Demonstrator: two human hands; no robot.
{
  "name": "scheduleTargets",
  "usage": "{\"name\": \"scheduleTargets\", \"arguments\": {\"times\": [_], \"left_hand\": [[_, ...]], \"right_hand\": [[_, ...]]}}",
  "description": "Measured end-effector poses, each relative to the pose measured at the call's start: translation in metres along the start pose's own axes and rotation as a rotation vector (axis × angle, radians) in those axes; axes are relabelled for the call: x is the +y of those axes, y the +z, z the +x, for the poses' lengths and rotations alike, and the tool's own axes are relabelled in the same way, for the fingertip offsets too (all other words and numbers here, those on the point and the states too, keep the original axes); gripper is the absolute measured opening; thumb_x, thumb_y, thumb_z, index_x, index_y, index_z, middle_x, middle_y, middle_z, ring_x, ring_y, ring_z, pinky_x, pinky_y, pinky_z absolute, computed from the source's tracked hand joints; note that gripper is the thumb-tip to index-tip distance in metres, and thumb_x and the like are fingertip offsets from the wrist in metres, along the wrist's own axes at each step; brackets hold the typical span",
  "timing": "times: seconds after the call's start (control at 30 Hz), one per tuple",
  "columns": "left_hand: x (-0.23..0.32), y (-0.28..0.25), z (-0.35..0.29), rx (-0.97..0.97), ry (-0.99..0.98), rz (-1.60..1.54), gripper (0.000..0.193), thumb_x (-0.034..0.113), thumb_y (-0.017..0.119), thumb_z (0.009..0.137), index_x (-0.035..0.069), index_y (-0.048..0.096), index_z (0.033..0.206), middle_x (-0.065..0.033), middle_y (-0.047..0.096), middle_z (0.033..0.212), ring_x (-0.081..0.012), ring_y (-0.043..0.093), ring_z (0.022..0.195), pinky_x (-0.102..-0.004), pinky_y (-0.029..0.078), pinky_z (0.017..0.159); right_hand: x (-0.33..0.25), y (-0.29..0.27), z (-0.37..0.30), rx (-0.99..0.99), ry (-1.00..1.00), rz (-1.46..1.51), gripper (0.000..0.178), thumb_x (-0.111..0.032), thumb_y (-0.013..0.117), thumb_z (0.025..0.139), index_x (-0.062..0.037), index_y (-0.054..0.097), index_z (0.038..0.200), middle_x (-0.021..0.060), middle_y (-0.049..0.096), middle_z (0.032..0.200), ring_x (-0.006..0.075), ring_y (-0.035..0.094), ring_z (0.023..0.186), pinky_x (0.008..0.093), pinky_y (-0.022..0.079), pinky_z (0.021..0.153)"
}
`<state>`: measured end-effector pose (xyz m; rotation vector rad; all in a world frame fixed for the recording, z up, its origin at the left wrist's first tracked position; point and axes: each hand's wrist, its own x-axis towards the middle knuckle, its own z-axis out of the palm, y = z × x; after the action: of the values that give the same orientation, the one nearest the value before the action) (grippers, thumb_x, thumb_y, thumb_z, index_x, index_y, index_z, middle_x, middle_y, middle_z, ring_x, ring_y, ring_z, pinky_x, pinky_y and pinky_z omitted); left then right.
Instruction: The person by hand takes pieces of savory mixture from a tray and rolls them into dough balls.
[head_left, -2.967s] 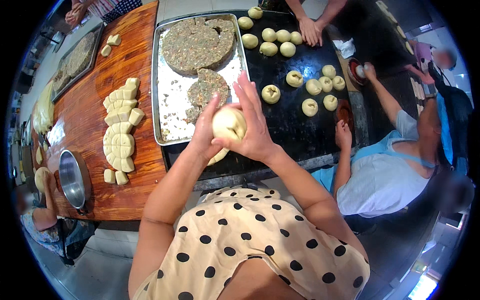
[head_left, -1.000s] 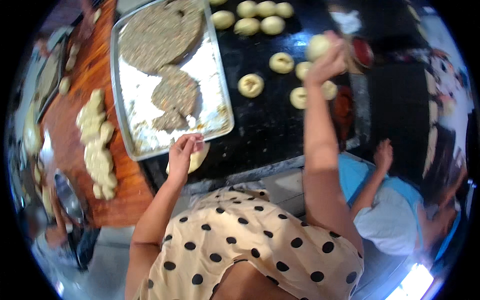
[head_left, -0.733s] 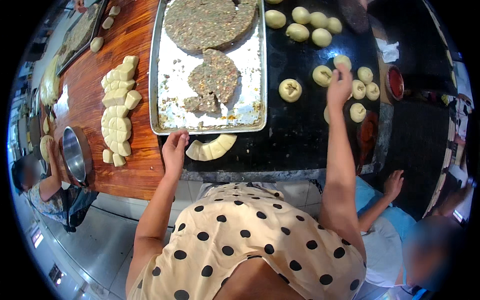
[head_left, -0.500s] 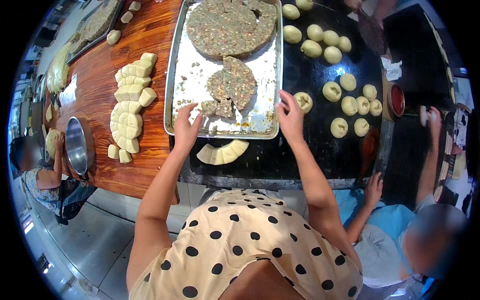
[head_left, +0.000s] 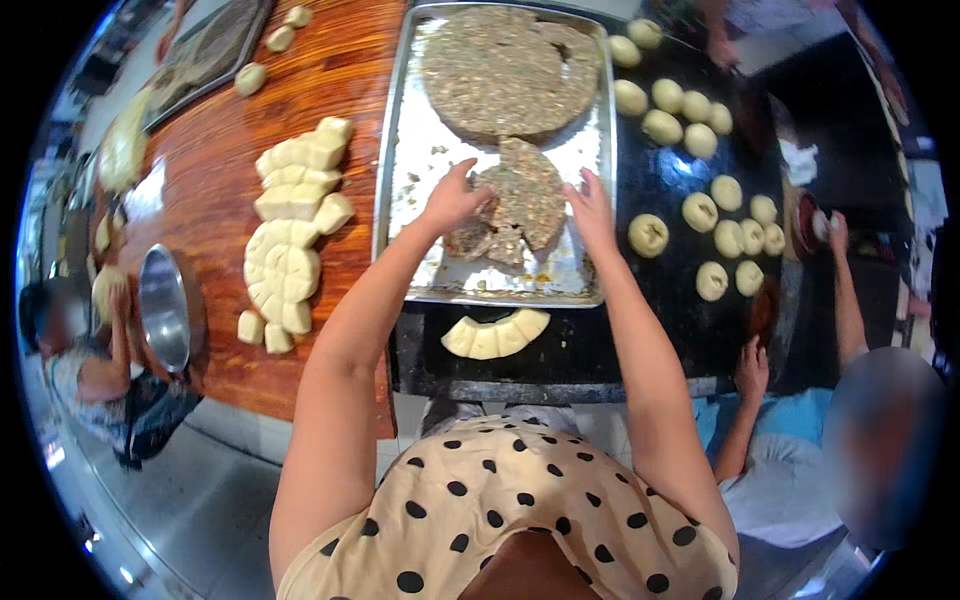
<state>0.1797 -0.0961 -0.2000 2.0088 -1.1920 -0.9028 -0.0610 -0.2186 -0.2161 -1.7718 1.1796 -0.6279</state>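
A metal tray (head_left: 403, 150) lies in front of me, with a large round slab of speckled, grainy filling (head_left: 505, 75) at its far end. Nearer to me on the tray sits a smaller, broken piece of the same filling (head_left: 525, 190), cracked along its near edge. My left hand (head_left: 458, 203) is at the left side of this piece, fingers apart, the fingertips touching or almost touching it. My right hand (head_left: 592, 212) hovers by its right side, inside the tray's right rim, with fingers stretched out. A curved strip of cut dough (head_left: 497, 335) rests just below the tray.
Cut dough pieces (head_left: 285, 260) cover part of the wooden table (head_left: 225, 190) on the left, near a steel bowl (head_left: 170, 310). Several round dough balls (head_left: 700, 140) stand on the black worktop (head_left: 655, 300) at right. Co-workers (head_left: 790, 490) sit at both sides; one's hand reaches a red dish (head_left: 806, 222).
Both my hands have moved inward from the tray's sides to the smaller filling piece. The view has shifted, so the tray appears further right and lower. The right co-worker's hand has come to the red dish.
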Motion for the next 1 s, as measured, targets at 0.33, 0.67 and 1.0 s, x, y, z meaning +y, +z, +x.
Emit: {"name": "scheduleTargets", "arguments": {"times": [0.33, 0.67, 1.0], "left_hand": [[0.02, 0.034, 0.007, -0.073, -0.112, -0.179, 0.072, 0.041, 0.074, 0.083, 0.001, 0.05, 0.139, -0.024, 0.064, 0.124, -0.0322, 0.062, 0.114, -0.0406, 0.047, 0.1], [0.017, 0.027, -0.015, -0.022, -0.044, -0.164, 0.073, 0.036, 0.071, 0.077, -0.002, 0.052, 0.137, -0.0275, 0.059, 0.13, -0.0408, 0.055, 0.124, -0.0426, 0.043, 0.108], [0.01, 0.007, -0.028, -0.163, -0.066, -0.133, 0.089, 0.048, 0.076, 0.081, -0.004, 0.041, 0.145, -0.0257, 0.059, 0.131, -0.033, 0.061, 0.117, -0.039, 0.046, 0.101]], "right_hand": [[0.004, 0.051, 0.0, 0.119, 0.178, 0.079, 0.055, -0.028, 0.066, 0.094, -0.0015, 0.051, 0.14, 0.0199, 0.061, 0.131, 0.0301, 0.06, 0.119, 0.0388, 0.045, 0.103], [0.005, 0.056, 0.0, 0.04, 0.191, 0.282, 0.049, -0.027, 0.065, 0.096, -0.0031, 0.053, 0.137, 0.0156, 0.063, 0.126, 0.0251, 0.059, 0.115, 0.0359, 0.046, 0.099], [-0.006, 0.027, -0.026, 0.06, 0.138, 0.03, 0.071, -0.047, 0.061, 0.096, -0.0003, 0.042, 0.146, 0.0217, 0.052, 0.142, 0.0308, 0.056, 0.127, 0.0385, 0.045, 0.104]]}}
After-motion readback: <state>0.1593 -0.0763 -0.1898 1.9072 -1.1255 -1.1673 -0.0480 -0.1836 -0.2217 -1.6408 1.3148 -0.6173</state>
